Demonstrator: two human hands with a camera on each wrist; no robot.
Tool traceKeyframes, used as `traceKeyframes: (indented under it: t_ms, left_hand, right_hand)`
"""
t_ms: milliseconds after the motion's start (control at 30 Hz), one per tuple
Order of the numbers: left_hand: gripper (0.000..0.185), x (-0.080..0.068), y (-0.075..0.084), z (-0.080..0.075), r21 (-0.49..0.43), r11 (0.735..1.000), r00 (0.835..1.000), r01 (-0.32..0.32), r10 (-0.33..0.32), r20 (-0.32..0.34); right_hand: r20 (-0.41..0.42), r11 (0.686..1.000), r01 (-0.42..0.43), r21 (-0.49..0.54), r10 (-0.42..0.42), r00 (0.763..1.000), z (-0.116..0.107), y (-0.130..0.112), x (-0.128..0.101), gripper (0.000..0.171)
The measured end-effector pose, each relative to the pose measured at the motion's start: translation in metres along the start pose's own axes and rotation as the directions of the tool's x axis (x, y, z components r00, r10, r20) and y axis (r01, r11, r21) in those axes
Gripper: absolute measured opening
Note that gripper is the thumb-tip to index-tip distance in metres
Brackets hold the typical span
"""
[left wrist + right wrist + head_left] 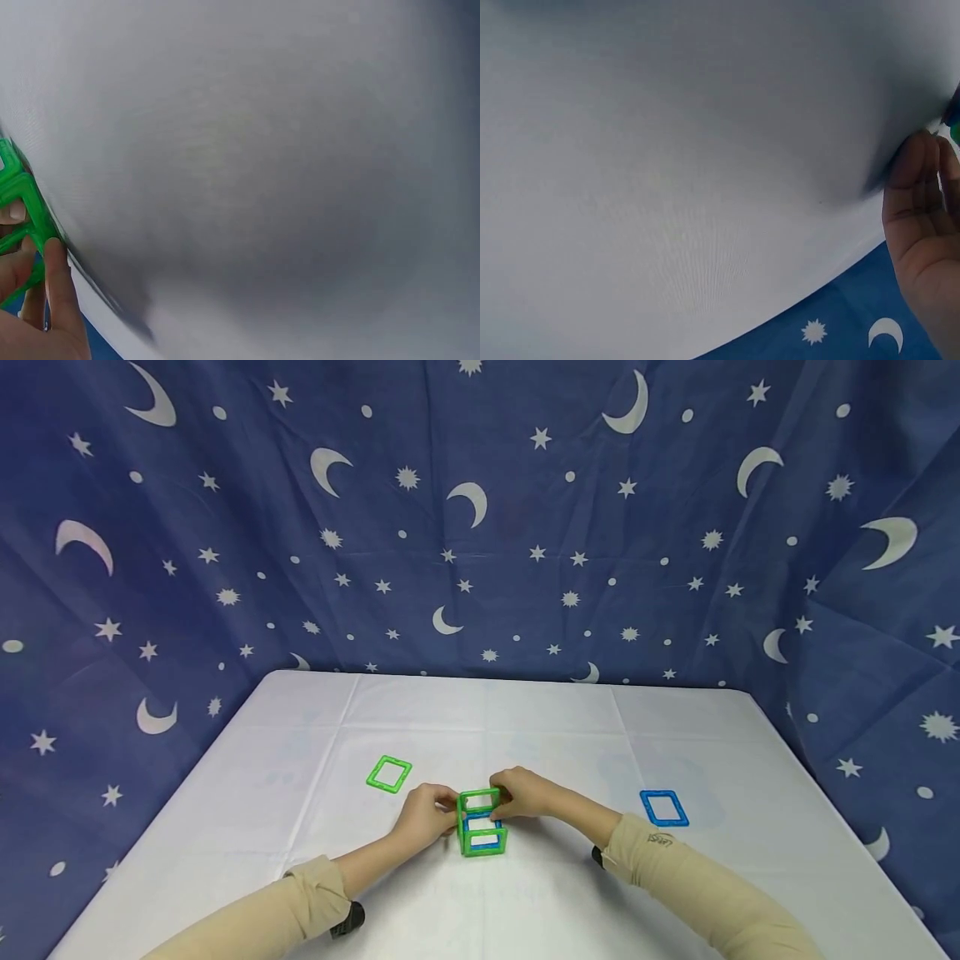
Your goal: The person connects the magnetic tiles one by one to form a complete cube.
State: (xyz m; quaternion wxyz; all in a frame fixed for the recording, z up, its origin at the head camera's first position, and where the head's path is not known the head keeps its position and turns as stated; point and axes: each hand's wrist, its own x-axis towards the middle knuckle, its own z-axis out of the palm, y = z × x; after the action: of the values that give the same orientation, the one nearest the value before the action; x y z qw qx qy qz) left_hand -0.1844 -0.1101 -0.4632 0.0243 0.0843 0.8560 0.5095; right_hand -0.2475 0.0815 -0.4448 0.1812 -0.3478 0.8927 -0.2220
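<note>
A small box of green square frames with a blue frame inside stands on the white table near its front middle. My left hand grips its left side, fingers curled on the green edge. My right hand pinches the top green frame at the right rear corner. In the right wrist view only fingers and a sliver of green show at the right edge.
A loose green square frame lies flat to the left of the box. A loose blue square frame lies flat to the right. A dark blue cloth with moons and stars hangs behind and around the table.
</note>
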Motion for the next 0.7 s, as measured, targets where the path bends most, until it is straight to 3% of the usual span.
traceKeyframes:
  t_ms: [267,433,700]
  left_hand:
    - [0.013,-0.006,-0.003,-0.008,0.075,0.996,0.999,-0.041,0.041,-0.010]
    - [0.014,-0.011,-0.005,-0.012,0.117,0.991,0.998,-0.063,0.064,-0.009]
    - [0.016,-0.021,-0.007,-0.014,0.166,0.978,0.992,-0.125,0.119,0.046]
  right_hand:
    - [0.053,0.999,-0.035,-0.036,0.037,0.998,-0.015,-0.003,-0.009,0.023]
    - [0.066,0.996,0.005,-0.090,0.001,0.998,-0.023,-0.006,-0.016,0.020]
    - [-0.031,0.992,0.008,-0.126,-0.012,0.999,-0.021,-0.010,-0.031,0.018]
